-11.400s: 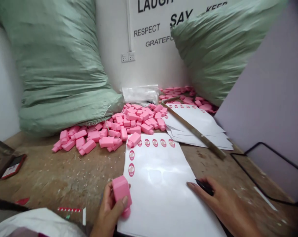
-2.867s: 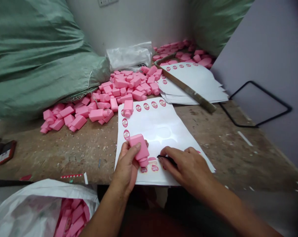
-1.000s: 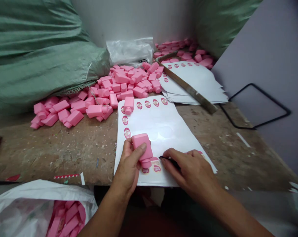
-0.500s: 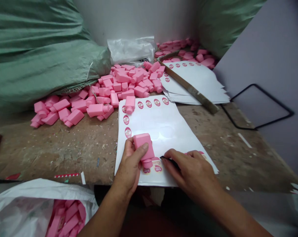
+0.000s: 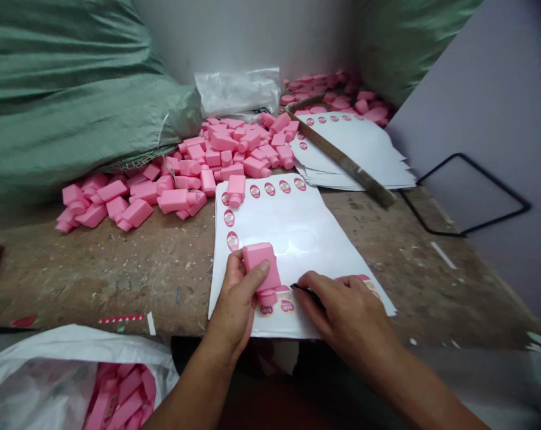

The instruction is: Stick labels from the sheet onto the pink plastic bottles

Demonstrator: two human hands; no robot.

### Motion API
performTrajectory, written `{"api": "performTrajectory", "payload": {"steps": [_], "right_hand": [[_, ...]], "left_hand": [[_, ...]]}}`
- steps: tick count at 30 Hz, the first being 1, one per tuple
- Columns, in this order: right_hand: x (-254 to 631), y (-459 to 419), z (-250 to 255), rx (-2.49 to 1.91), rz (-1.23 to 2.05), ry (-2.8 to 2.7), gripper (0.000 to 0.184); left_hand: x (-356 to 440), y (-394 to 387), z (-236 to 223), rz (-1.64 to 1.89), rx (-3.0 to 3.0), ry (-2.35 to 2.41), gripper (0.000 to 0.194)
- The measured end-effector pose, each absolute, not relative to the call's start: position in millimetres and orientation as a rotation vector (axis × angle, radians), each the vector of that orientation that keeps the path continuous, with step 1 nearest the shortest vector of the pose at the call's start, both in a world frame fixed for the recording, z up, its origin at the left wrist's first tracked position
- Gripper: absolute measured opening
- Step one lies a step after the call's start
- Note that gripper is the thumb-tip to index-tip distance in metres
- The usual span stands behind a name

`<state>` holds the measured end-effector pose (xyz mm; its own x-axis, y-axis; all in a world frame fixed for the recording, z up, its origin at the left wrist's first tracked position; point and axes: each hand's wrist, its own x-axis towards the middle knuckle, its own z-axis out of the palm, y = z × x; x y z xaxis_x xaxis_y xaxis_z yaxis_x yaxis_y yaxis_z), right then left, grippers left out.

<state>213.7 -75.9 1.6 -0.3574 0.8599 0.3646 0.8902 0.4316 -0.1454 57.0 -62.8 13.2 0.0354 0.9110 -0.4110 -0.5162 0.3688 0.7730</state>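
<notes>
My left hand (image 5: 234,304) is gripping a pink plastic bottle (image 5: 259,266), cap toward me, over the near edge of the white label sheet (image 5: 274,230), and my right hand (image 5: 349,316) is pinching a slim black pen-like tool (image 5: 304,291) just beside it!

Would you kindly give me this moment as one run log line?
left hand: pink plastic bottle | right hand: black tool | under: label sheet

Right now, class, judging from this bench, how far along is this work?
Looks done: pink bottles lie in the white sack; the sheet's middle is bare of labels. In hand: the left hand grips a pink bottle, the right hand holds a dark tool at a label. Still to do: a big pile of pink bottles, the sheet's edge labels, and a stack of further sheets.
</notes>
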Motion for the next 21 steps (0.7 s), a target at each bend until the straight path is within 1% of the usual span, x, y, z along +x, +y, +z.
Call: {"api": "performTrajectory", "payload": {"steps": [3, 8, 11, 13, 19, 21], "right_hand": [[213, -75, 2, -1.507, -0.059, -2.307, 0.023], [221, -72, 0, -1.618, 0.362, -2.247, 0.016], [226, -71, -1, -1.666, 0.484, -2.203, 0.017], [226, -72, -2, -1.662, 0.448, -2.222, 0.018], [222, -74, -2, -1.537, 0.178, -2.294, 0.019], [222, -73, -2, -1.523, 0.146, -2.294, 0.018]], "left_hand": [[57, -63, 14, 1.166, 0.48, 1.025, 0.031], [57, -63, 13, 1.153, 0.48, 1.02, 0.031], [57, -63, 12, 1.167, 0.463, 1.012, 0.031], [56, -63, 12, 1.177, 0.451, 1.008, 0.031], [57, -62, 12, 1.173, 0.448, 1.008, 0.031], [57, -63, 12, 1.169, 0.456, 1.011, 0.03]]}}
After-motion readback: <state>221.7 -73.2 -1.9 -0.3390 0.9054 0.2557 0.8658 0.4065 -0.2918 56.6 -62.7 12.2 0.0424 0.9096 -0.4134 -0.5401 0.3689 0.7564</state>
